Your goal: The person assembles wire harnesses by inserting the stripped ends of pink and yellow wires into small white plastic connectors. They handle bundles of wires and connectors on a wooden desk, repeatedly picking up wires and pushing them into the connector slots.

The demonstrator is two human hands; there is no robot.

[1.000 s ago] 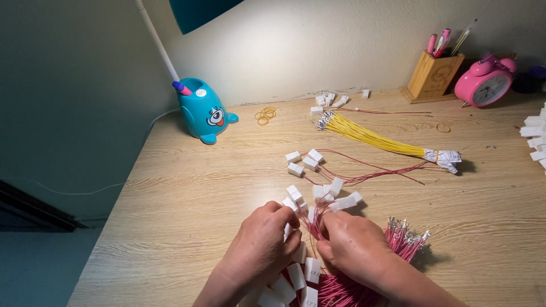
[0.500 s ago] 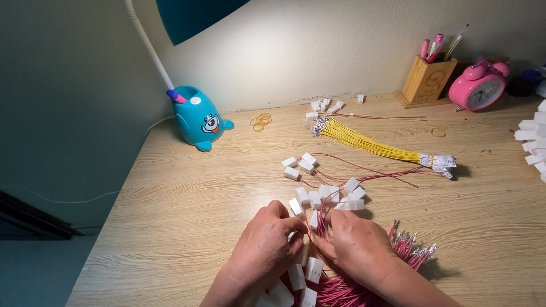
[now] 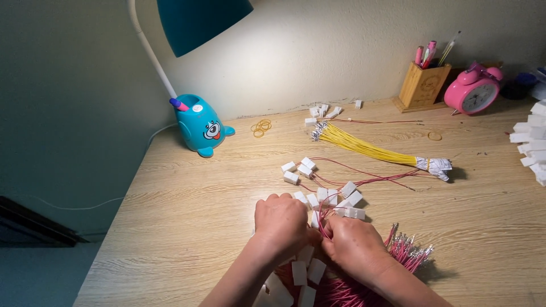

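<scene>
My left hand [image 3: 280, 223] and my right hand [image 3: 355, 246] are curled close together over a heap of pink wires [image 3: 406, 253] with white plastic connectors [image 3: 300, 272]. Both hands pinch at wires and connectors between them; the exact piece held is hidden by the fingers. More white connectors on pink wires [image 3: 347, 200] lie just beyond my fingertips. A further group of connectors [image 3: 298, 169] sits a little farther back.
A bundle of yellow wires [image 3: 369, 149] lies across the desk middle. A blue lamp base shaped like a creature [image 3: 200, 125] stands back left, rubber bands [image 3: 261, 127] beside it. A wooden pen holder [image 3: 423, 84] and pink alarm clock [image 3: 472, 91] stand back right. White connectors [image 3: 532, 142] pile at the right edge.
The view has tilted so the desk items sit lower in the frame. My hands stay together over the pink wire heap, with small finger movements.
</scene>
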